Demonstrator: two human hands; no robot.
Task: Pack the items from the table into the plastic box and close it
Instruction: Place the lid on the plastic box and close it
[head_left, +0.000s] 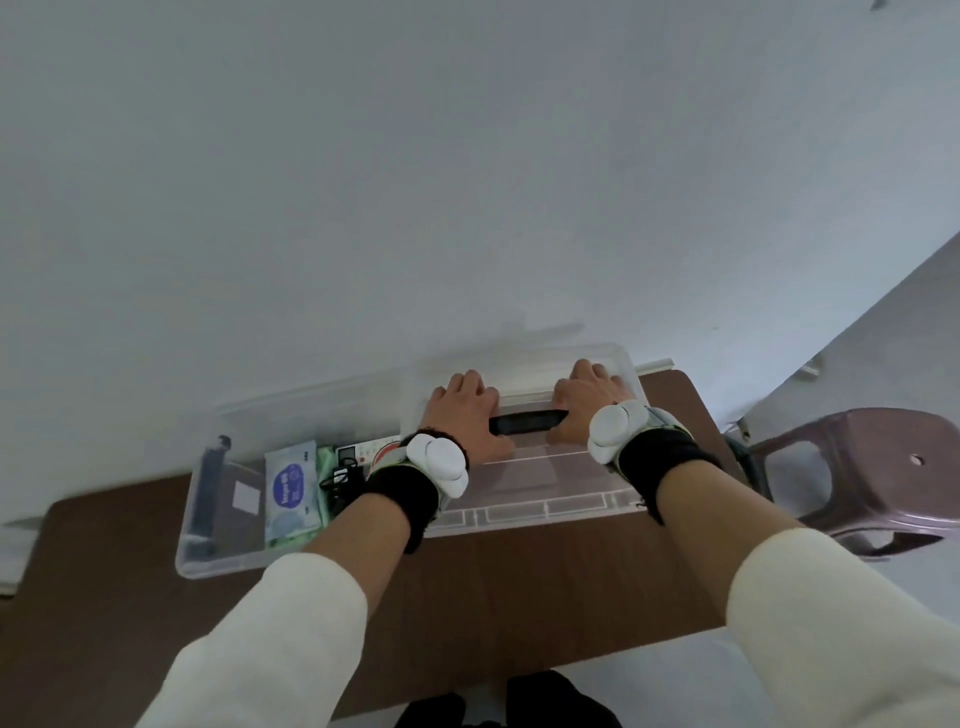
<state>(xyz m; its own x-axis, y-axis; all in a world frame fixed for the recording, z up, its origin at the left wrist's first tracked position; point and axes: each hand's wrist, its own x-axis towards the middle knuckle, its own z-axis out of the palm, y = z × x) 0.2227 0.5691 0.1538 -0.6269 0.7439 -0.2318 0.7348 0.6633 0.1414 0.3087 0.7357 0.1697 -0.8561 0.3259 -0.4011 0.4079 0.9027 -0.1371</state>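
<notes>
I have both hands pressed flat on the lid (545, 491), fingers straight: left hand (462, 415) and right hand (576, 405), near each other but apart. The lid lies over the right end of the box (188, 545), which stands on the surface (519, 597). Wipes (291, 488) lie in the uncovered left end.

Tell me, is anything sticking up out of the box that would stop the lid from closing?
Nothing visible does. The wipes pack and black cables lie low inside the plastic box, below its rim. The left hand and right hand press flat on the lid, which covers only the box's right part.
</notes>
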